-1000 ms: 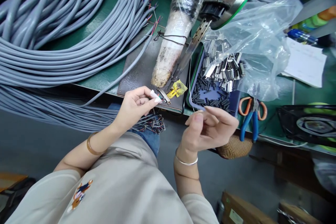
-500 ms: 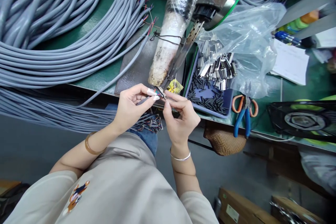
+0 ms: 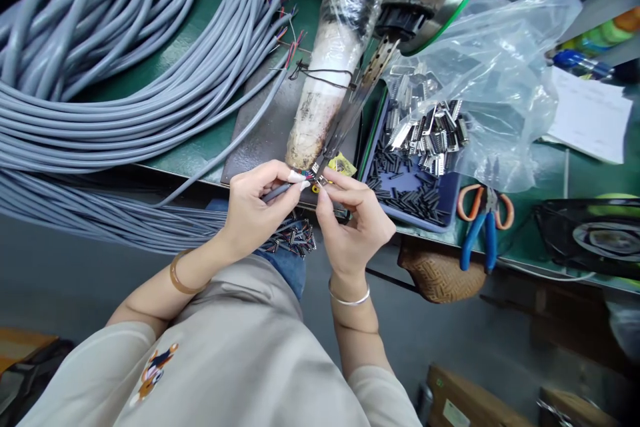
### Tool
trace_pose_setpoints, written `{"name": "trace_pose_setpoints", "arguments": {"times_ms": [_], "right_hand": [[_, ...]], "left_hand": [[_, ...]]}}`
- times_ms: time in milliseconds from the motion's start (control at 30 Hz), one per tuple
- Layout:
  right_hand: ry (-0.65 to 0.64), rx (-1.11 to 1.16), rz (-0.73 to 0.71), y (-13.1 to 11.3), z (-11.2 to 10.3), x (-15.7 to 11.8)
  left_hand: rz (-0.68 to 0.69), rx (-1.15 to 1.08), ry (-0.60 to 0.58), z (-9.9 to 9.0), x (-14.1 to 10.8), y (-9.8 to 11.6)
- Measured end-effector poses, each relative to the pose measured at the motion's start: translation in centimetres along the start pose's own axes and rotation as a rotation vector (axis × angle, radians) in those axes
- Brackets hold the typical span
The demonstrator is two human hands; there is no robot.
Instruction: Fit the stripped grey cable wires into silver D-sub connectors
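Note:
My left hand (image 3: pixel 263 199) pinches the end of a grey cable (image 3: pixel 277 193), whose thin coloured wires show at the fingertips. My right hand (image 3: pixel 353 217) is closed on a small metal multi-pin connector (image 3: pixel 321 179), held against those wires. Just above the connector comes down the tip of a soldering iron (image 3: pixel 325 155); whether it touches is too small to tell. Beside it on the left hangs a tape-wrapped hose (image 3: pixel 314 97), its stained mouth right over my fingers. A yellow piece (image 3: pixel 342 164) lies behind my right fingers.
Large coils of grey cable (image 3: pixel 150 110) cover the left bench. Finished-looking cable ends with connectors (image 3: pixel 295 237) hang below my hands. A blue tray (image 3: pixel 453 203) holds black tubes and metal connectors (image 3: pixel 435 133). Farther right are blue-handled pliers (image 3: pixel 480 227), a plastic bag (image 3: pixel 510 100) and a fan (image 3: pixel 595 233).
The connector has turned to a different angle at my fingertips and now sits under the iron's tip. The view has shifted slightly, so the bench things appear farther right.

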State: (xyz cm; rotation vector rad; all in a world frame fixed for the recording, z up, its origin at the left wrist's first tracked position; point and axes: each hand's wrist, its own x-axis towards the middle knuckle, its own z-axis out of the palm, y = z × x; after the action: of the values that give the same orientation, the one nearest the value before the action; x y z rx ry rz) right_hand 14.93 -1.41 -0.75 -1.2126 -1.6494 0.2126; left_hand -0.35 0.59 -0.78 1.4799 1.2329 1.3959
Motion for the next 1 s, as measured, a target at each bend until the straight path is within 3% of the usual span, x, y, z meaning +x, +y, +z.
{"name": "trace_pose_setpoints", "arguments": {"times_ms": [633, 1000], "right_hand": [[-0.028, -0.108, -0.091, -0.39, -0.60, 0.02], [-0.023, -0.127, -0.104, -0.14, -0.56, -0.23]], "left_hand": [[0.018, -0.038, -0.044, -0.23, -0.64, 0.24], [0.100, 0.039, -0.029, -0.19, -0.85, 0.20]]}}
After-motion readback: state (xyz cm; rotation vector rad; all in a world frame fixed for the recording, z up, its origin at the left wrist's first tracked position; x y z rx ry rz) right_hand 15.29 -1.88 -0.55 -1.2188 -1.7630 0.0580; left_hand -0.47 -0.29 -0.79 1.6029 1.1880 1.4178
